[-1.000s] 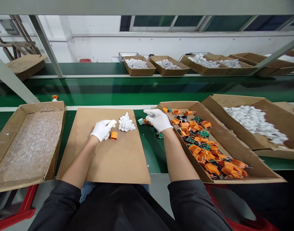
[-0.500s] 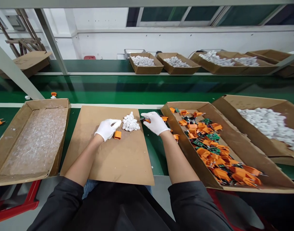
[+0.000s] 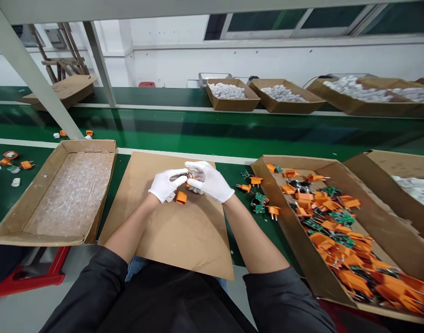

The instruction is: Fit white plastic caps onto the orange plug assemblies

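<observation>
My left hand (image 3: 165, 185), in a white glove, is closed with its fingertips on the near end of a small wired circuit board, partly hidden by the glove. My right hand (image 3: 212, 181), gloved too, has its thumb and fingers closed on an orange plug (image 3: 190, 178) joined to that board. Both hands meet above a flat cardboard sheet (image 3: 184, 240). An orange plug housing (image 3: 180, 198) lies on the sheet just below my left fingers. The pile of small white pieces is mostly covered by my right hand.
A shallow cardboard box (image 3: 66, 194) lined with clear plastic stands at left. At right, a box (image 3: 284, 240) holds orange plugs and green boards, with several loose plugs (image 3: 256, 180) beside it. Boxes of white pieces (image 3: 227, 90) line the back shelf.
My right hand has moved left from beside the sheet, bringing the plug with its board to my left hand. The view has shifted left.
</observation>
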Available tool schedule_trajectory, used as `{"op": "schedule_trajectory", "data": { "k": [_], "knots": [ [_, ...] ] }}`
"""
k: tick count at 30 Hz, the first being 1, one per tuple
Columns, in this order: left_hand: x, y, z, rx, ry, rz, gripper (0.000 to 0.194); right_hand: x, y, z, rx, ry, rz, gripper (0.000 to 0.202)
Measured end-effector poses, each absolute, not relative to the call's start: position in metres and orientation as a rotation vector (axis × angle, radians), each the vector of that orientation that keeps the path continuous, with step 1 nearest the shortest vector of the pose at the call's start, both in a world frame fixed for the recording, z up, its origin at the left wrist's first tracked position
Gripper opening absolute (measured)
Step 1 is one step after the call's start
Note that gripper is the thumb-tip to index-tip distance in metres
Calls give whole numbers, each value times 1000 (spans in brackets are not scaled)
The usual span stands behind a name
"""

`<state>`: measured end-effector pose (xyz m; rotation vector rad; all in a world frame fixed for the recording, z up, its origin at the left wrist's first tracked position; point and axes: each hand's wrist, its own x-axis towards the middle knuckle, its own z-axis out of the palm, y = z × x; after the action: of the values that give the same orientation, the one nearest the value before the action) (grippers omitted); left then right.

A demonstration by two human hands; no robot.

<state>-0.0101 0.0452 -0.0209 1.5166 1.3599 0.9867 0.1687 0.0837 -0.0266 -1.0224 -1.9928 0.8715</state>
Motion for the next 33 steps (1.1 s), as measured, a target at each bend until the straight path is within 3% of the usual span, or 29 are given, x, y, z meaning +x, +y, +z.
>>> {"op": "schedule_trajectory", "data": {
  "k": [8, 21, 30, 33],
  "knots": [
    [-14, 46, -20, 1634, 1501, 950, 32, 171, 76, -35, -1158, -2036, 414, 39],
    [-19, 46, -16, 1162, 992, 1066, 64, 148, 55, -37, -1039, -1715, 530, 27],
    [-16, 49, -23, 874, 841, 1161, 51, 151, 51, -36, -886, -1643, 486, 29],
    [-13, 46, -19, 813, 789, 1133, 50, 154, 52, -32, -796, -1713, 379, 19]
  ]
}}
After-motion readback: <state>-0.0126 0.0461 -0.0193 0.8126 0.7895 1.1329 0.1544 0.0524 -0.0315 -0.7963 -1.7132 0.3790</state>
